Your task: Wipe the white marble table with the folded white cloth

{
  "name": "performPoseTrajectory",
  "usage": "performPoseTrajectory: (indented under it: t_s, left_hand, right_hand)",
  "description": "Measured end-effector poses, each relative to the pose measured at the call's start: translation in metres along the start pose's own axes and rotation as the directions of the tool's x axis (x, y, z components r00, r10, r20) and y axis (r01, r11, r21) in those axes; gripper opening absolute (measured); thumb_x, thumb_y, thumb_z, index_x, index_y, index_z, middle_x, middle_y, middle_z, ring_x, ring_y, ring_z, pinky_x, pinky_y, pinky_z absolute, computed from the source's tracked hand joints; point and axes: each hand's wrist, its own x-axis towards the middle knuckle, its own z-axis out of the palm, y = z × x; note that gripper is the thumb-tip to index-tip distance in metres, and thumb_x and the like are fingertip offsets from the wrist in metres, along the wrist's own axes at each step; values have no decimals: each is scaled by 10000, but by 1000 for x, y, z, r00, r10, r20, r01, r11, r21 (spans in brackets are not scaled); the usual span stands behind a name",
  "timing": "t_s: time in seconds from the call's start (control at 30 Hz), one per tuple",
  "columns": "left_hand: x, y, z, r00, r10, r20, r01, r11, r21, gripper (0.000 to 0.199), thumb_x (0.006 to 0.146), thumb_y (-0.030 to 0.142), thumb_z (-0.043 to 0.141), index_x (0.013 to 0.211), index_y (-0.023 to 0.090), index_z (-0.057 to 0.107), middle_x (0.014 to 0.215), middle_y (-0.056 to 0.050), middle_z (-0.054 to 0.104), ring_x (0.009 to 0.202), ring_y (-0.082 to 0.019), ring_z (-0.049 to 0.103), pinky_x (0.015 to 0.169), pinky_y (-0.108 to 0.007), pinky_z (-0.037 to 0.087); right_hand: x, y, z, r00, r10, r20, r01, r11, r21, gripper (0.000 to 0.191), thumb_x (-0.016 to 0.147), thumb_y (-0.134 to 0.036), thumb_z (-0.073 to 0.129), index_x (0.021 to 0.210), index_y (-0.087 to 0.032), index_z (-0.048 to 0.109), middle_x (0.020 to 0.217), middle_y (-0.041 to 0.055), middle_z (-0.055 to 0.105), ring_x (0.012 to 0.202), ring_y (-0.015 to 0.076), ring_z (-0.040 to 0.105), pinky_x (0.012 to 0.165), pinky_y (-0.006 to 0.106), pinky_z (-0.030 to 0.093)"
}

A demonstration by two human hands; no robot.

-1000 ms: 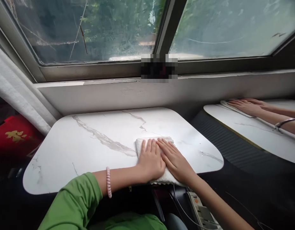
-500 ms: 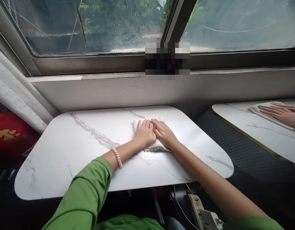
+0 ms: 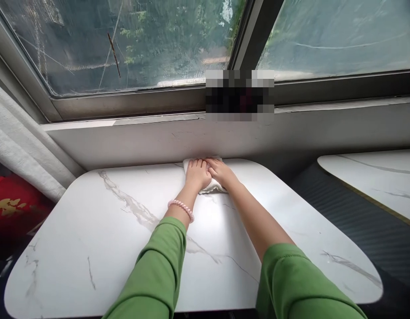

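A folded white cloth (image 3: 214, 188) lies against the far edge of the white marble-patterned table (image 3: 91, 212), close to the wall. My left hand (image 3: 198, 173) presses down on it, with the fingers bent over its far part and a pink bead bracelet on the wrist. Right beside it, my right hand (image 3: 222, 173) bears on the same cloth, its fingers close together and touching the left hand near the thumbs. Both arms reach forward across the tabletop in green sleeves. Much of the cloth is hidden beneath the hands.
A low wall (image 3: 141, 144) and a metal-framed window (image 3: 131, 104) rise behind the table. On the right, past a dark ribbed surface (image 3: 351, 208), stands a second marble-patterned table (image 3: 374, 170). A white curtain (image 3: 21, 141) and a red item with gold print (image 3: 18, 212) are at the left.
Both hands have pushed the cloth forward to the table's far edge. My view has shifted closer over the table. Another person's hand and cloth on the right table have left view.
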Motion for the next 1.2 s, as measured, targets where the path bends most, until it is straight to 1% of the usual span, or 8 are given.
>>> performPoseTrajectory:
  t_s: [0.13,0.27,0.4,0.63,0.8,0.9,1.0,1.2]
  left_hand:
    - [-8,5,-2,1000,6,14,-6,1000,4,474,926,217,307,1345,30,427,1422,-144,451,1325,-242,362,1155,-413,166]
    - [-30,22,-9,998,20,64,-20,1000,-3,525,935,239,278,1402,12,352,1480,-151,371,1380,-245,289,1168,-439,132]
    - [-62,55,-17,992,57,115,-56,998,-12,548,942,270,269,1419,6,327,1498,-162,334,1397,-256,255,1172,-448,126]
    - [-127,117,-34,962,187,201,-183,982,-41,579,960,319,207,1444,7,270,1528,-148,273,1419,-252,200,1175,-450,103]
    - [-160,142,-45,945,247,213,-232,968,-92,585,958,318,192,1446,3,263,1526,-147,275,1420,-255,203,1171,-453,129]
    - [-166,147,-48,935,265,236,-249,964,-95,587,957,313,191,1449,-1,255,1530,-149,263,1422,-251,201,1172,-452,133]
    - [-163,148,-49,929,266,256,-250,964,-93,594,953,316,200,1450,-6,253,1533,-150,252,1423,-257,194,1174,-459,121]
    - [-137,145,-34,945,246,213,-232,969,-90,592,940,316,232,1443,7,279,1520,-146,289,1417,-250,214,1174,-455,112]
  right_hand:
    - [-9,-4,-5,1000,-15,16,14,1000,15,506,824,-211,314,1252,-71,543,1302,161,573,1232,251,495,1037,425,385]
    - [-38,-10,-19,1000,-8,30,7,999,46,518,861,-238,293,1292,-64,522,1358,161,532,1293,249,448,1078,452,346]
    - [-87,-12,-40,999,20,50,-23,999,48,519,904,-267,272,1341,-100,496,1400,135,494,1329,237,410,1109,472,313]
    - [-193,-25,-86,999,47,21,-48,999,3,516,962,-326,251,1441,-183,381,1434,88,457,1348,233,377,1103,481,339]
    - [-243,-40,-106,999,42,-15,-42,999,-13,514,977,-324,253,1471,-200,321,1443,85,445,1345,237,382,1097,476,351]
    - [-251,-43,-110,999,53,-14,-53,998,-24,512,978,-323,251,1463,-185,338,1435,99,453,1341,238,388,1091,473,359]
    - [-248,-41,-111,997,72,3,-72,997,-28,510,975,-329,251,1452,-188,360,1423,96,471,1333,234,401,1095,476,352]
    - [-224,-24,-105,994,104,29,-103,994,-29,520,953,-325,245,1433,-193,395,1417,85,481,1333,231,404,1102,484,336]
